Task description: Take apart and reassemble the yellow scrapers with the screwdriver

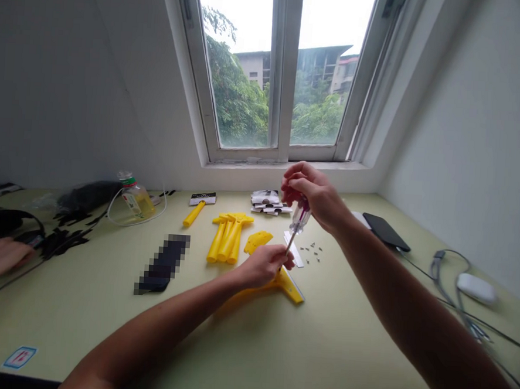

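My right hand [310, 192] is closed on the clear, purple-streaked handle of a screwdriver [300, 217]. Its shaft slants down to a yellow scraper [292, 284] lying on the table. Low on that shaft, the fingers of my left hand [268, 265] are pinched together over the scraper's head; the tip and any screw there are hidden. Just beyond my left hand lies a flat yellow plastic piece [257, 241]. A white strip [294, 249] and several small screws [313, 250] are to the right of the screwdriver.
Several yellow handles [226, 239] lie grouped left of centre. Behind are a scraper with a black-and-white head [195, 212] and stacked packets [268, 202]. A pixelated dark object [163, 265], a bottle [136, 198] and another person's hand [3, 258] are leftward; cables [438, 264] and a white case [477, 288] rightward.
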`<state>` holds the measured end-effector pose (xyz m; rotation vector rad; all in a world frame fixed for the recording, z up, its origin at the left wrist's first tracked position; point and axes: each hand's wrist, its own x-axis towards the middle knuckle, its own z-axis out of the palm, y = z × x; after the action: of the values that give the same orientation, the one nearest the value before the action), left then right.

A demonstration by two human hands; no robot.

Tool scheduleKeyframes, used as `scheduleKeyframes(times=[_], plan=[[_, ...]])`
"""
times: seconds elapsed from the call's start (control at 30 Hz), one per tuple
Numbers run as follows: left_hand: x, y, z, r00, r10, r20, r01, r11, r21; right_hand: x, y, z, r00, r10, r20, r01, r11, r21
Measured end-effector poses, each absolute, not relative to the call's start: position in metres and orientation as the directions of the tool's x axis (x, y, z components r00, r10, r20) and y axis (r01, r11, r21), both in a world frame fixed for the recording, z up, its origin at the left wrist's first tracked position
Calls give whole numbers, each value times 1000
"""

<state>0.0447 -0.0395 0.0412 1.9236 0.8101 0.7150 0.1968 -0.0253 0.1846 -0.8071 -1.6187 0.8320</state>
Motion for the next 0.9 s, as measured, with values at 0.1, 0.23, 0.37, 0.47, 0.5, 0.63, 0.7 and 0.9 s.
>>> scheduleKeyframes(times=[0.1,0.23,0.37,0.47,0.5,0.63,0.7,0.9], plan=[[45,-37,33,530,827,187,193,-333,923,203,-28,184,-40,770,636,559,545,-625],[43,-41,33,416,879,232,288,-370,883,204,-42,181,-137,749,648,774,489,-402],[44,-44,36,402,875,271,346,-419,840,199,-55,179,-278,666,692,744,605,-283],[44,-43,33,470,842,266,295,-434,852,205,-55,181,-328,668,668,674,661,-330],[44,-42,32,503,827,253,260,-424,868,209,-54,182,-336,692,639,647,663,-377],[44,-40,31,586,789,184,153,-331,931,224,-48,184,-317,806,501,651,569,-503],[43,-40,31,572,800,181,150,-318,936,224,-48,182,-258,835,486,737,495,-460],[43,-37,29,534,831,153,180,-288,941,207,-50,173,-131,808,574,884,357,-302]])
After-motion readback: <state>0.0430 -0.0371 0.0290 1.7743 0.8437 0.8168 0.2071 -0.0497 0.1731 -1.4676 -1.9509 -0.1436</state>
